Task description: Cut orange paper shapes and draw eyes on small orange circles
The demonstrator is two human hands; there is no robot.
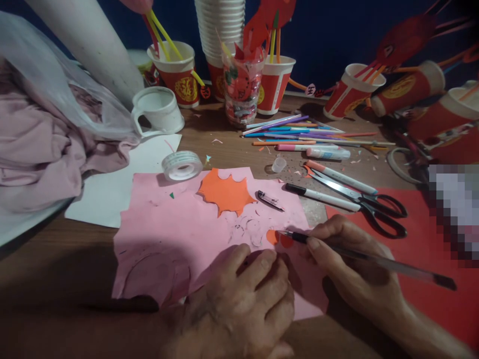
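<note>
My right hand [352,264] grips a dark pen [389,264], its tip touching or just above a small orange paper circle [273,237]. Right beside that lies a second orange circle [287,242], partly behind the pen. My left hand [250,289] rests on the pink paper [168,219] with bent, slightly spread fingers and nothing visible in it. Pen outlines mark the pink sheet near my left fingertips. Farther up on it lie a spiky orange paper cutout [226,193] and a black pen cap [270,200].
Black-handled scissors [374,204] and markers [325,197] lie to the right, partly over red paper [449,299]. A tape roll [181,165], white mug [159,110], coloured sticks [295,130] and red paper cups [277,87] stand or lie behind. Pink cloth [41,139] is at left.
</note>
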